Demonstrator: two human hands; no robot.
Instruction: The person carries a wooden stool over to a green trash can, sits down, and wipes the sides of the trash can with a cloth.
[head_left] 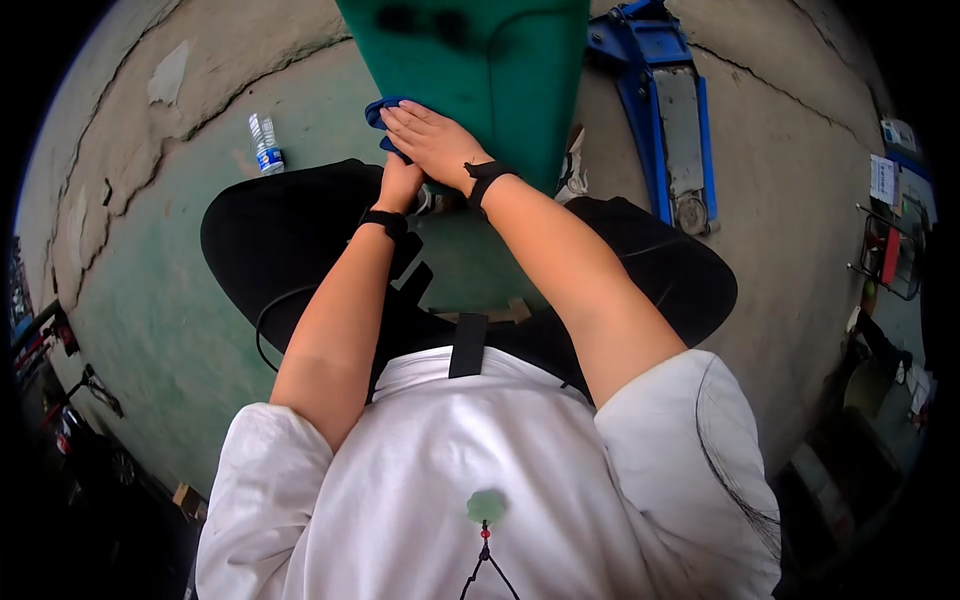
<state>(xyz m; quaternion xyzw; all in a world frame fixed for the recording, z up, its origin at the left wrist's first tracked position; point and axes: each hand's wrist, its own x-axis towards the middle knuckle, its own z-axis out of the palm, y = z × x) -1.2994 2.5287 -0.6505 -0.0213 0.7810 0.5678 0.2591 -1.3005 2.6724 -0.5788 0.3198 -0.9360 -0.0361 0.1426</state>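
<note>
At the near left corner of a glossy green panel (535, 95), a dark blue cloth-like pad (374, 110) shows around my fingers. My right hand (432, 146) lies over this pad and the panel's edge, its fingers straight and close together, pressing the pad. Just below it is my left hand (402, 181), by the panel's left edge. A lower fold of the blue piece touches its fingertip area, but its fingers are mostly hidden behind my right hand and the pad. Each wrist wears a black band.
A plastic bottle (264, 146) with a blue label stands on the floor left of the panel. To the right is a blue floor jack (672, 125). Part of a shoe (574, 165) shows beside the panel. Cracked concrete (130, 110) runs along the left.
</note>
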